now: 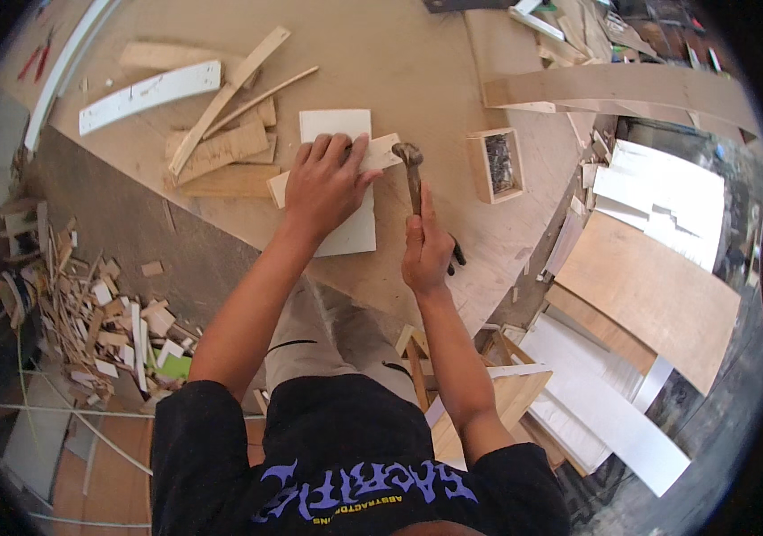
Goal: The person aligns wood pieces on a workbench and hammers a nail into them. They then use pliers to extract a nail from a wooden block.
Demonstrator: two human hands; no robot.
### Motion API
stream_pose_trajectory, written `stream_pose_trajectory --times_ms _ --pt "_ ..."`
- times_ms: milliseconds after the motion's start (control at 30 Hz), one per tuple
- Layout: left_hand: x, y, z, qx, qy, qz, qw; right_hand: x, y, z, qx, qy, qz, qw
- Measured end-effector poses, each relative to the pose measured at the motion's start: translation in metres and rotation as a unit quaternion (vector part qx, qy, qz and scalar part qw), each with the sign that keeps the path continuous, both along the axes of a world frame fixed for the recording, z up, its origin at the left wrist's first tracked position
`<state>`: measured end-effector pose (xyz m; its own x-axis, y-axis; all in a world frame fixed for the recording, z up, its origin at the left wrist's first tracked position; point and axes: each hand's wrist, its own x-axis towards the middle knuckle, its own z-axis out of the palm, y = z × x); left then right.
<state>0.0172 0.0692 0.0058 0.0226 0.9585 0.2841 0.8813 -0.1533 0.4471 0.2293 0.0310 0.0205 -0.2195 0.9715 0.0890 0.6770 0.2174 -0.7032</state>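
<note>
A claw hammer (pixel 414 174) is gripped in my right hand (pixel 428 252). Its dark end stands at the right end of a narrow wooden strip (pixel 383 152); whether the two touch I cannot tell. My left hand (pixel 327 183) lies over the strip's middle, its fingers curled across it and holding it down. Beneath the strip is a white rectangular board (pixel 348 234), lying flat on the wooden worktable (pixel 426 62). The strip crosses this board at a slant and sticks out on both sides. Any nail under my left fingers is hidden.
Wood offcuts (pixel 230 154) and a white curved piece (pixel 151 96) lie left of my hands. A small wooden box of nails (pixel 499 165) stands at the right. Scrap wood (pixel 113 322) covers the floor at left; panels (pixel 649 286) are stacked at right.
</note>
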Motion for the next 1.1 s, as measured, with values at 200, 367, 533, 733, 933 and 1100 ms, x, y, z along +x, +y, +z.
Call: stream_pose_trajectory --times_ms 200,367,533,733,933,1100 --pt "0.002 0.002 -0.005 -0.007 -0.012 0.008 1.000 0.006 -0.010 0.007 -0.006 0.015 -0.031 0.999" --pt "0.001 0.002 -0.002 -0.026 -0.012 0.012 1.000 0.004 -0.011 0.000 0.017 0.011 -0.020 1.000" --pt "0.003 0.001 -0.003 -0.027 -0.018 0.016 0.999 0.003 0.012 -0.015 0.161 -0.062 0.054 0.984" --pt "0.002 -0.001 -0.004 -0.017 -0.013 0.022 1.000 -0.002 0.002 -0.002 0.037 -0.044 0.012 0.998" --pt "0.003 0.001 -0.003 -0.017 -0.024 0.018 0.999 0.005 -0.006 -0.006 0.011 0.059 -0.052 0.997" --pt "0.002 0.001 -0.005 -0.009 -0.019 0.026 0.999 -0.002 0.009 0.007 -0.043 0.028 -0.046 0.998"
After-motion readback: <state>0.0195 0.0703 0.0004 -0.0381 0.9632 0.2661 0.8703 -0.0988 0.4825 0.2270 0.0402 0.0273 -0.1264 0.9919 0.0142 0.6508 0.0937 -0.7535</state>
